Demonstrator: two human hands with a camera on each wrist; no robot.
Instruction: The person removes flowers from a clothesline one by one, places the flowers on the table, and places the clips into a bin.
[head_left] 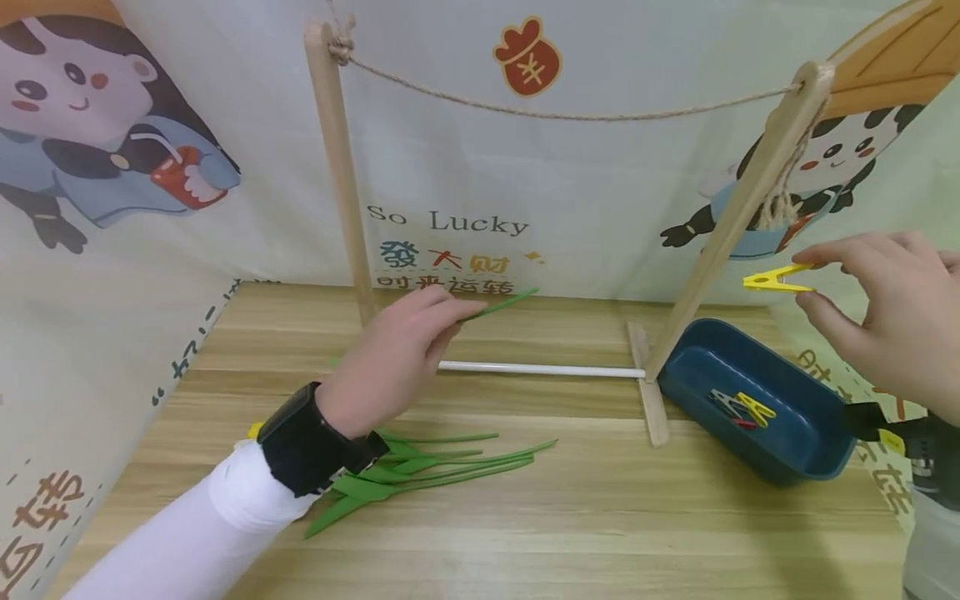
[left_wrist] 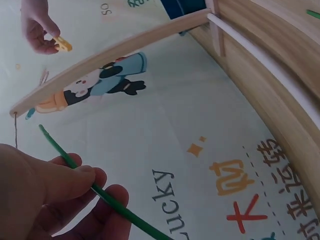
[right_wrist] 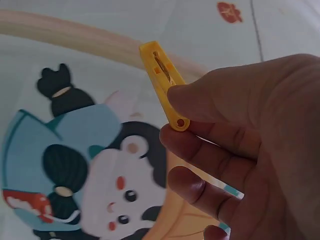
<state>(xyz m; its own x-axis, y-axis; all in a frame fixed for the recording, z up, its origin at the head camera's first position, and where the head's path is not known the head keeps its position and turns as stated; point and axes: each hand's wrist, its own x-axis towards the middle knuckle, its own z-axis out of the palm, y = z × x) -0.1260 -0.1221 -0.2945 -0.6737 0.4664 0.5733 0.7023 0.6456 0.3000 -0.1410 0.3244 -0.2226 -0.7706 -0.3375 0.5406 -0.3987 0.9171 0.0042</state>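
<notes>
My left hand point(head_left: 405, 350) hovers over the wooden table and pinches a thin green leaf strip point(head_left: 501, 305) between thumb and fingers; the left wrist view shows the same green strip point(left_wrist: 100, 192) crossing my fingers point(left_wrist: 75, 177). My right hand point(head_left: 888, 312) is raised at the right, beside the slanted right post point(head_left: 738, 221), and pinches a yellow clothespin point(head_left: 776, 280). In the right wrist view the yellow clothespin point(right_wrist: 162, 82) sticks up from between thumb and forefinger. A jute rope point(head_left: 555, 112) sags between the two wooden posts.
A pile of green leaf strips point(head_left: 420, 475) lies on the table under my left wrist. A dark blue bin point(head_left: 802, 437) at the right holds a few clothespins point(head_left: 738, 408). A white rod point(head_left: 540, 369) joins the rack's feet. A printed cartoon cloth backs the table.
</notes>
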